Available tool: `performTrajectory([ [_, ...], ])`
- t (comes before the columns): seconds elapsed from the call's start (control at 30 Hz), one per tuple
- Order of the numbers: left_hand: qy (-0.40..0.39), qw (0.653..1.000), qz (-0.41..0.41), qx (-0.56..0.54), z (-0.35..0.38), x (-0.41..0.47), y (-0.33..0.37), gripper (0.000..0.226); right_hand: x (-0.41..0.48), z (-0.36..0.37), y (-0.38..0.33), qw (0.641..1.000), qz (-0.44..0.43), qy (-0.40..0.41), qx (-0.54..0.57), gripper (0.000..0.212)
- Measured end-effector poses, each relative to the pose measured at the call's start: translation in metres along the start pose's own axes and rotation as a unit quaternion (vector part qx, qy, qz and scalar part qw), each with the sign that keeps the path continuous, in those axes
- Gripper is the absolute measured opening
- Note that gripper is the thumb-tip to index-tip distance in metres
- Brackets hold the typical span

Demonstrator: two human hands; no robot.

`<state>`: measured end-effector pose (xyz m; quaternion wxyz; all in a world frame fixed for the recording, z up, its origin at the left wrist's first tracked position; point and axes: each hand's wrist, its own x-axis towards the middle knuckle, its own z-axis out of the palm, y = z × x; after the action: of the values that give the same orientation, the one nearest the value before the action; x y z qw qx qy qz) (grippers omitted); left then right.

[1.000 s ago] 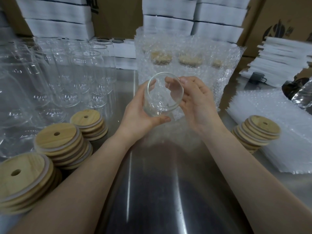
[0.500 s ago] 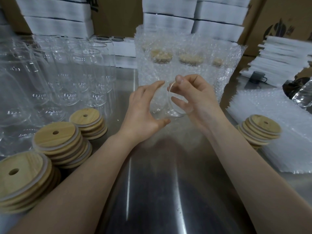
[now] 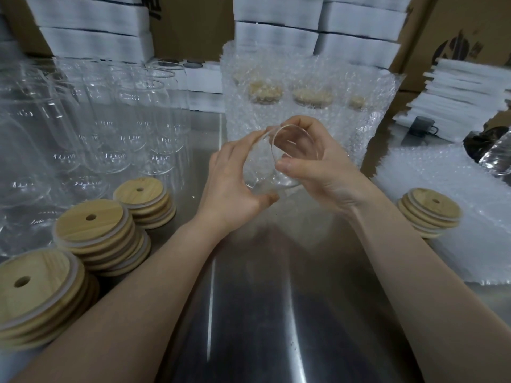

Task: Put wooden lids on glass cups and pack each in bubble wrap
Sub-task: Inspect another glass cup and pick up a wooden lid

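Above a brushed-steel worktable, a person holds a clear glass cup tilted on its side between two bare hands, clear of the surface, its round open rim turned towards the right. The left hand wraps the cup's body, fingers curled over the top and thumb underneath. The right hand grips the rim end, thumb on the near edge and fingers curved round the far side, visible through the glass.

Three stacks of round wooden lids, pale-grained, each with a small hole and a whitish ring beneath, stand at the left of the table; a fourth lid stack sits at the right, touching a flat pile of bubble wrap sheets. Rows of smooth, empty glass cups crowd the left rear.

Directly behind the hands stand wrapped cups, upright in knobbly bubble wrap, their tan lids blurred through the plastic. Streaky reflections mark the metal tabletop. White flat packs and brown cardboard boxes line the back of the room.
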<state>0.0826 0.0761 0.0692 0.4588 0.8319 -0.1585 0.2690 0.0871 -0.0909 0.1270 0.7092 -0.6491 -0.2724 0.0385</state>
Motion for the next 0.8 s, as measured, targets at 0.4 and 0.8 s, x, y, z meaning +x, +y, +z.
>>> performTrajectory([
  [0.4,-0.037,0.992,-0.061,-0.108,-0.011,0.0,0.012,0.099,-0.007,-0.016,-0.005,0.994,0.019,-0.09,0.055,0.07],
  [0.8,-0.058,0.995,-0.024,-0.073,-0.012,-0.002,0.01,0.095,0.0,-0.011,0.001,0.996,0.024,0.066,0.056,0.037],
])
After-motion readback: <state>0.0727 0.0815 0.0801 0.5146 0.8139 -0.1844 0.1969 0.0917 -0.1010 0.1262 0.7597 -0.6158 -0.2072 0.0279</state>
